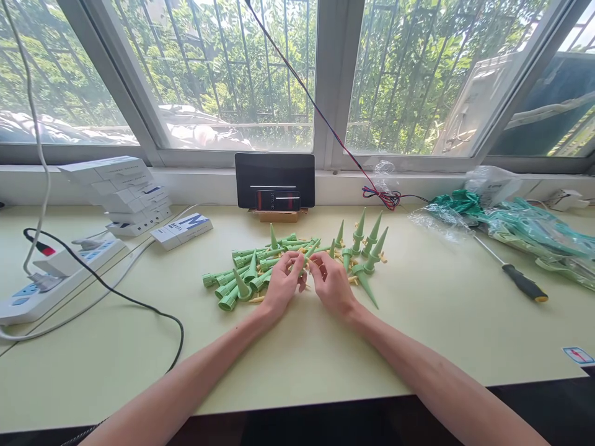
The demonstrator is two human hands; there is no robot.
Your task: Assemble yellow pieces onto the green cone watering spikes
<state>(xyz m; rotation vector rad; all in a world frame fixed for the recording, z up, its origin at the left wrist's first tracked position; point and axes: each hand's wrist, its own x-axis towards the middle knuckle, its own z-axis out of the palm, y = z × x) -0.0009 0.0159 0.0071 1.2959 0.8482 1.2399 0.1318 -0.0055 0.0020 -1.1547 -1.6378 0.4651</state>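
The left hand (282,279) is closed, with a green spike (311,249) gripped between thumb and fingers; the spike's tip points up and to the right. The right hand (332,282) is positioned just beside it, fingers bent and thumb drawn in toward the fingertips near the spike's lower end. Whether the right hand grips a part cannot be determined, as its fingers obscure the area.

Both hands are located above the middle of the table (297,365). To the left of the hands, green tubular parts (227,302) lie in a loose pile, with several cones standing among them. To the right, a group of green spikes (370,263) fitted with yellow pegs (383,256) stands mostly points up; one front spike (369,290) points toward the near edge.

Behind the parts, a phone (279,200) leans in front of a dark tablet (275,170). A screwdriver (523,283) lies at the right, near plastic bags (543,235). A power strip (105,251) occupies the left side.
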